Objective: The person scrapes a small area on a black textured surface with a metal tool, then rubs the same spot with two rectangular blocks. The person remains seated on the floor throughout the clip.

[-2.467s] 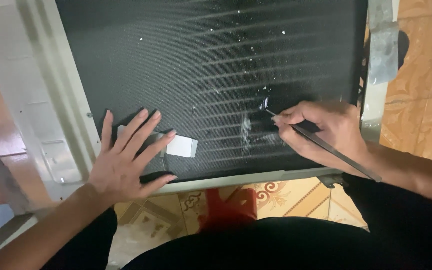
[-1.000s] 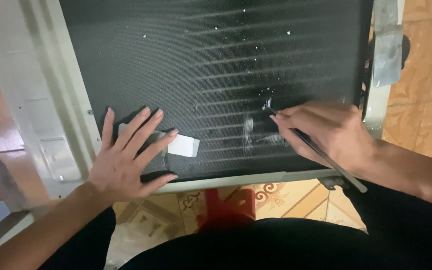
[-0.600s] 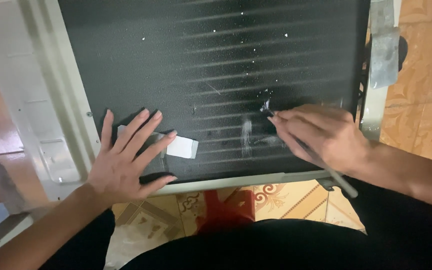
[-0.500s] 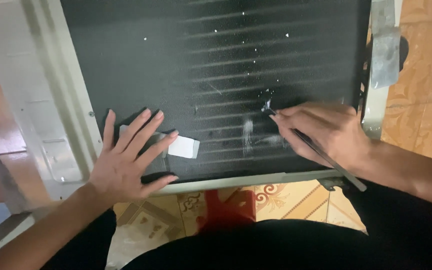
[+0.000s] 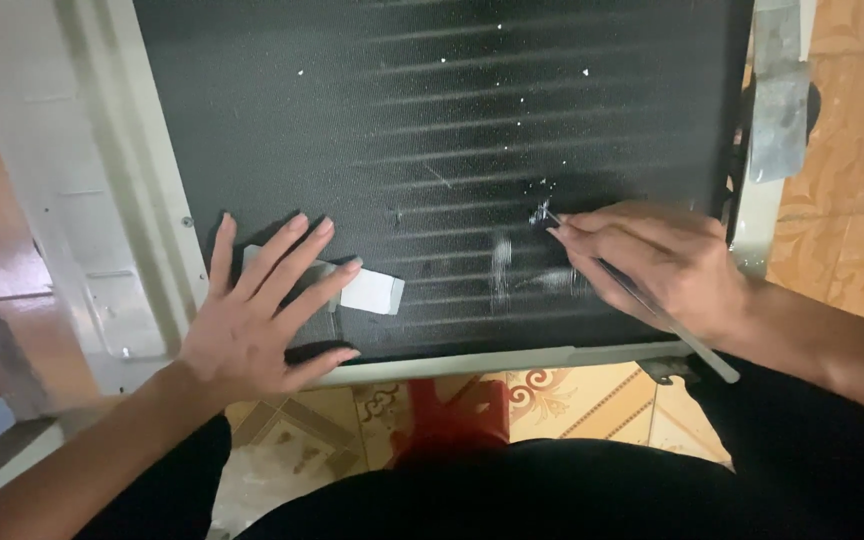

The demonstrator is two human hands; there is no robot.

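Thin tool (image 5: 642,300) pinched in right-hand fingers (image 5: 592,235)

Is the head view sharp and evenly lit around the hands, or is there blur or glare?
Head view: dim, warm light; the right hand and its thin tool are slightly soft; the left hand is sharper; the dark fin panel shows faint pale sheen, no harsh glare.

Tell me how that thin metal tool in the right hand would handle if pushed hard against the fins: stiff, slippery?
The thin tool looks like a slim metal rod, so probably stiff but liable to flex under side load. Its smooth grey shaft may slip in the right hand, which pinches it like a pen. The dark finned panel already shows pale scraped marks, so the fins likely bend easily.
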